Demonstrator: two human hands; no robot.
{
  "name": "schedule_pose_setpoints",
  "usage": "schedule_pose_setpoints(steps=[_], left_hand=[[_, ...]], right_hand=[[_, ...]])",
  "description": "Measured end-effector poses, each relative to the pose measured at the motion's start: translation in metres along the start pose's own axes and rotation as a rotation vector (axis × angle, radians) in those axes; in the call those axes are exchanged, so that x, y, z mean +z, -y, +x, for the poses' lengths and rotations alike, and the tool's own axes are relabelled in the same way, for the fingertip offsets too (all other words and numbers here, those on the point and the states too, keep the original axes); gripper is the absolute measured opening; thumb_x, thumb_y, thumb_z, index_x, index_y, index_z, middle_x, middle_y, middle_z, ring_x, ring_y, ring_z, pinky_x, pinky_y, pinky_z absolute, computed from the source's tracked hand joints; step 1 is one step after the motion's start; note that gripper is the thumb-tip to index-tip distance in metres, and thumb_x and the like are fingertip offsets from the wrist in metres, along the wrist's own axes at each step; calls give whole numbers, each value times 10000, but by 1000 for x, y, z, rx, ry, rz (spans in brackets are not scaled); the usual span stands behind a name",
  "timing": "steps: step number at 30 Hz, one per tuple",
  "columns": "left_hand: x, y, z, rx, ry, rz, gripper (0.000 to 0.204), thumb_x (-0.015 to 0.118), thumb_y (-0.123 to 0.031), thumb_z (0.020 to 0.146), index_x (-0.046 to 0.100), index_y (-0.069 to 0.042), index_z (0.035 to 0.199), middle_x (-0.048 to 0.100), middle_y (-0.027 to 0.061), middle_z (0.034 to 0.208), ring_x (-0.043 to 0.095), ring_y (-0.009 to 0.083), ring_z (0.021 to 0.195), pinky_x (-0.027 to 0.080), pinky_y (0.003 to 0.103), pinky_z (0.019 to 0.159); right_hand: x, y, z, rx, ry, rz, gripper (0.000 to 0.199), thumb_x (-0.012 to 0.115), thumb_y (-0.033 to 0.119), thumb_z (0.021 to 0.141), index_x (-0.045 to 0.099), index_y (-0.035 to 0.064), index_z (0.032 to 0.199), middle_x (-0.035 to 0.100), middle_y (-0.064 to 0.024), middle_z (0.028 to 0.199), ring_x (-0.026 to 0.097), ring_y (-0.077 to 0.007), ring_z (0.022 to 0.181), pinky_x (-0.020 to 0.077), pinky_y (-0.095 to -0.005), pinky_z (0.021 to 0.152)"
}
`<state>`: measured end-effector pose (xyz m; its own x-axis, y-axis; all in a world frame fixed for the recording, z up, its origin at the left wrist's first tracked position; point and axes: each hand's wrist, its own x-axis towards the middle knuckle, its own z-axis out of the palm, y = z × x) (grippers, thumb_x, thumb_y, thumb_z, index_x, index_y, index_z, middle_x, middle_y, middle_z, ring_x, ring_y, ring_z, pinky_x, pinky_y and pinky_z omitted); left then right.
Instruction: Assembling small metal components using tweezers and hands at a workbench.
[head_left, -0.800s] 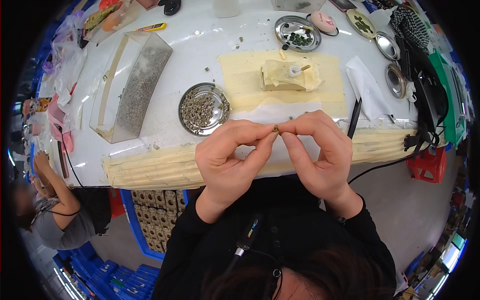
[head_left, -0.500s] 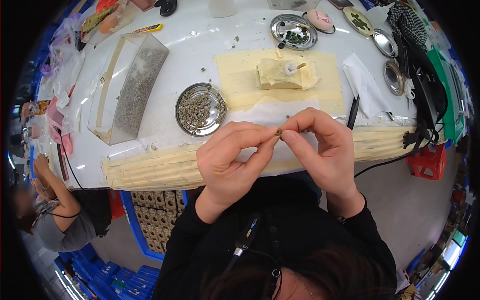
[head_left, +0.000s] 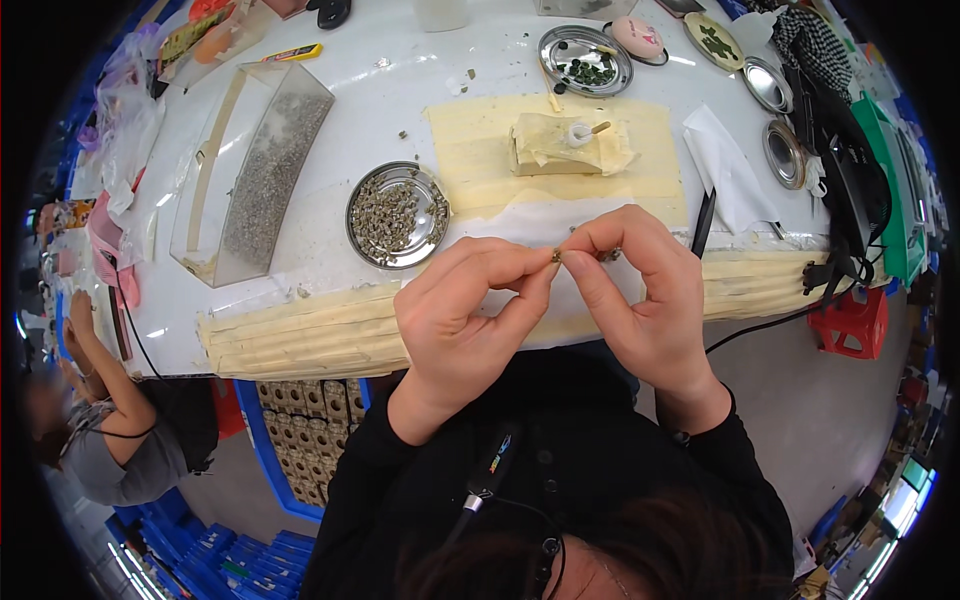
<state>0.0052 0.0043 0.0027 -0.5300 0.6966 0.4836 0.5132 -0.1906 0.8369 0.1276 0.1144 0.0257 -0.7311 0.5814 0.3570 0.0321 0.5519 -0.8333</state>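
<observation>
My left hand [head_left: 462, 320] and my right hand [head_left: 642, 285] meet fingertip to fingertip above the near edge of the white table [head_left: 330, 290]. Between the thumbs and forefingers they pinch one tiny dark part [head_left: 556, 256]. A round metal dish [head_left: 398, 215] full of several small grey-brown parts sits just left of my left hand. Beyond my hands lies a cream paper sheet [head_left: 480, 165] with a cream block [head_left: 565, 150] on it.
A clear rectangular tray [head_left: 255, 175] of grey granules stands at the left. Metal dishes [head_left: 585, 60], a pink oval object [head_left: 640, 35] and a black pen [head_left: 702, 222] lie toward the back and right. Another person [head_left: 110, 440] sits at lower left. A red stool [head_left: 850, 320] stands at right.
Both hands have stayed together on the tiny part, with only slight finger shifts. The view has tilted a little, so the table sits slightly higher in the picture.
</observation>
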Motion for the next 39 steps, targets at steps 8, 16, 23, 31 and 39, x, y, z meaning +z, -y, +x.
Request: schedule_pose_setpoints(steps=[8,16,23,31,39], left_hand=[[4,-2,0,-192,-22,-99,139,735,52,725,685,23,851,662,76,747,648,118,656,511,217,563],[-5,0,0,-430,57,-427,103,673,71,802,663,57,904,653,91,868,646,108,752,526,209,682],[-7,-2,2,-430,58,-517,117,680,60,807,657,61,923,639,92,888,654,121,789,536,218,698],[-6,1,-1,-392,34,-427,120,667,64,809,658,62,929,645,92,892,664,126,776,534,215,705],[-8,-2,3,-476,58,-577,142,644,64,838,646,76,980,672,116,916,665,124,823,539,219,734]], right_hand=[[-1,0,0,-214,-39,-224,159,695,-22,735,644,7,883,608,-92,759,576,-254,678,466,-329,597],[-1,3,-1,-301,-35,-271,194,703,-30,718,657,1,903,614,-101,762,587,-257,653,472,-332,572],[2,1,0,-194,-53,-69,205,700,-56,723,685,8,918,644,-97,792,616,-231,681,492,-305,597],[8,-2,-1,-250,-83,-132,205,697,-61,730,677,-4,926,650,-100,816,632,-227,688,516,-304,583],[8,-11,0,-454,-89,-300,336,698,-60,646,659,-25,977,656,-115,871,650,-259,718,539,-322,613]])
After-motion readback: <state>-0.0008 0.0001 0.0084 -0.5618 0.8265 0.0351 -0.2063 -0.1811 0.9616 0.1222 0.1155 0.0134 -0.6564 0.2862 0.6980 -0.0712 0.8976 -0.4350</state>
